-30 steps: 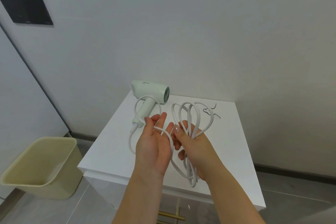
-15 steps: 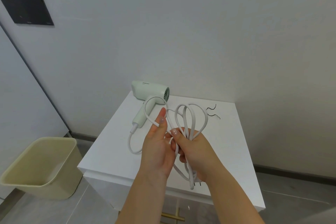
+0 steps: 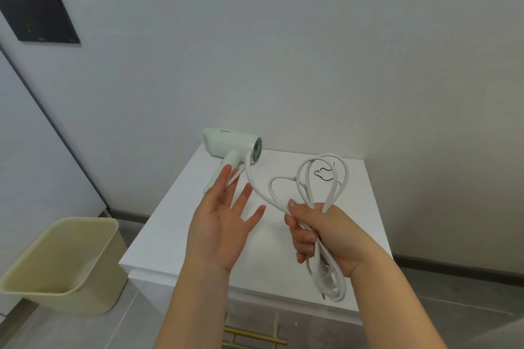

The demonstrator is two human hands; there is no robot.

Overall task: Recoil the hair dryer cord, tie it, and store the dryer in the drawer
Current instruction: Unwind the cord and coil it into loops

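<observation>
Pale green dryer (image 3: 226, 144), lying on its side at the back left corner of the white cabinet top (image 3: 175, 229), close against the wall. Barrel along the wall, dark round grille facing right, handle angled toward the front, with small print on the barrel too fine to read.

White cord (image 3: 304, 178), leaving the handle's lower end, passing behind the left fingertips, arching up past the grille and dropping to the right fist. Several long loops gathered there: one bundle fanning upward above the knuckles, another hanging below the wrist past the cabinet's front edge. Something dark at the bottom of the hanging loops, too small to tell.

Right hand (image 3: 320, 235): fingers and thumb curled tight round the bunched loops, raised over the top's right half.

Left hand (image 3: 221, 224): palm up, fingers straight and spread, gripping nothing, tips at the cord beside the handle; contact unclear.

Thin black tie (image 3: 323, 174), squiggled on the top behind the raised loops. Brass drawer handle (image 3: 252, 334) below the front edge. Beige bin (image 3: 65, 261) on the floor at left.
</observation>
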